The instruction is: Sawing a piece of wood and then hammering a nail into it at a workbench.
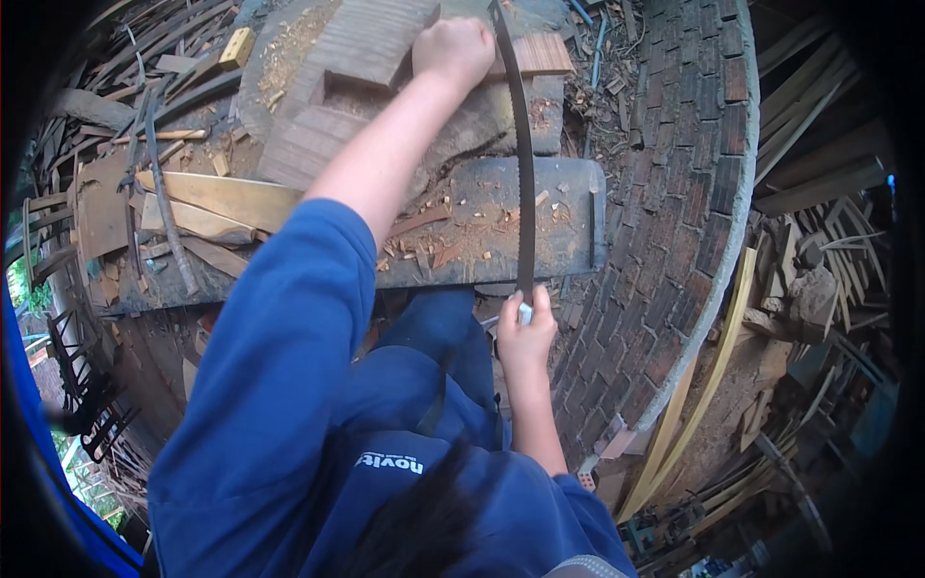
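A long, thin dark blade [525, 173] runs from the far end of a worn work slab [568, 207] back toward me. My right hand [525, 332] grips its near end at the slab's front edge. At full reach, my left hand [453, 48] is closed as a fist on a ridged brown wooden block [361, 43], just left of the blade's far end. Whether the fist also touches the blade I cannot tell. My blue sleeve [289, 328] crosses the slab.
Wood chips and sawdust [453, 241] litter the slab. Pale planks [222, 197] and scrap sticks pile up at the left. A round brick surface [684, 193] curves along the right, with long thin slats [703, 385] and stacked offcuts beyond it.
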Demonstrator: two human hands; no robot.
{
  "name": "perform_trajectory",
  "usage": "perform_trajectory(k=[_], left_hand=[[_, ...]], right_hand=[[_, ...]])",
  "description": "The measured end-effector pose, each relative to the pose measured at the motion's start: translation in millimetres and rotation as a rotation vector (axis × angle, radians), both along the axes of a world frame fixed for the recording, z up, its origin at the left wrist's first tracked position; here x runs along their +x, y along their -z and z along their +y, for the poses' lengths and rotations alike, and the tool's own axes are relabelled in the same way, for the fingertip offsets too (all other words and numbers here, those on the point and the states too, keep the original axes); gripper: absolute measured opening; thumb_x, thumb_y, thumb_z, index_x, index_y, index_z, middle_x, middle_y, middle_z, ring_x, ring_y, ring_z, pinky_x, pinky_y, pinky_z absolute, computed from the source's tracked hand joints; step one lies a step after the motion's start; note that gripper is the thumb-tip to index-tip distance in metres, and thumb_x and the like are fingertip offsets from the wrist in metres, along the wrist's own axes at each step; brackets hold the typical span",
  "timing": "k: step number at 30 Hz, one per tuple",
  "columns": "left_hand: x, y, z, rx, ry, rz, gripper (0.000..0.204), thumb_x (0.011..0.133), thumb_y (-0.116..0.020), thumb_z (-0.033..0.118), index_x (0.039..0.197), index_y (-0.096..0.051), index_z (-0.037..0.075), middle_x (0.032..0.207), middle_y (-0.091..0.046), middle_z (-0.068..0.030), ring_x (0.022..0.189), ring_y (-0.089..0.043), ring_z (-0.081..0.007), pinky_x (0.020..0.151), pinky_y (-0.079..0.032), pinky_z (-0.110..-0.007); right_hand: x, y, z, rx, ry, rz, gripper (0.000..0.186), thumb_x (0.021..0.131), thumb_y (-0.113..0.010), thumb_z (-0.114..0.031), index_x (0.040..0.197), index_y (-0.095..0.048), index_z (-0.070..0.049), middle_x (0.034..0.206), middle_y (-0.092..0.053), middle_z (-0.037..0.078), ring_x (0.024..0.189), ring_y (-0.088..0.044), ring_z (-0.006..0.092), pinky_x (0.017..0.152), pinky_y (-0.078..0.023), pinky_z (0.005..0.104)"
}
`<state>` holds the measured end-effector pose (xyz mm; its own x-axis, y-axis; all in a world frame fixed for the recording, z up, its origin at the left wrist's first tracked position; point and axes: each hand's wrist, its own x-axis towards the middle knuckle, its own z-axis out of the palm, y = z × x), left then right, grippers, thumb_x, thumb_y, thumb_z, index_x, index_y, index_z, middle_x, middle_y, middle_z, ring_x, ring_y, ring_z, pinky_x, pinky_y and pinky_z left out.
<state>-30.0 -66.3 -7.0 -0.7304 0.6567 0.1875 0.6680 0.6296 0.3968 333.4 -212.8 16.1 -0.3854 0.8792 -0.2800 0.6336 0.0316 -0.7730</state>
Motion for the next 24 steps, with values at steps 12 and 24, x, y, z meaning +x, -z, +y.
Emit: perform_trajectory(k=[12,24], left_hand=[[-0.6,2.2,1.7,-0.051,0.114,0.049,0.034,0.092,-0.045,0.035,0.092,-0.072,0.015,0.093,-0.072,-0.0109,0.091,-0.068,-0.0346,0.083,-0.055,-0.046],[20.5,-11.1,-4.7,-0.081,0.063,0.004,0.033,0.091,-0.048,0.028,0.082,-0.075,0.012,0.087,-0.073,-0.0104,0.085,-0.071,-0.0296,0.078,-0.057,-0.042]], right_hand=[[-42.0,-43.7,21.9,-0.060,-0.067,-0.086,0.013,0.091,-0.059,-0.008,0.101,-0.055,-0.001,0.067,-0.062,0.024,0.064,-0.065,0.0435,0.054,-0.050,0.0443],[-20.5,-57.5,12.5,-0.033,-0.066,-0.127,0.012,0.087,-0.060,-0.005,0.096,-0.053,-0.002,0.069,-0.062,0.025,0.067,-0.064,0.0457,0.055,-0.050,0.0461]])
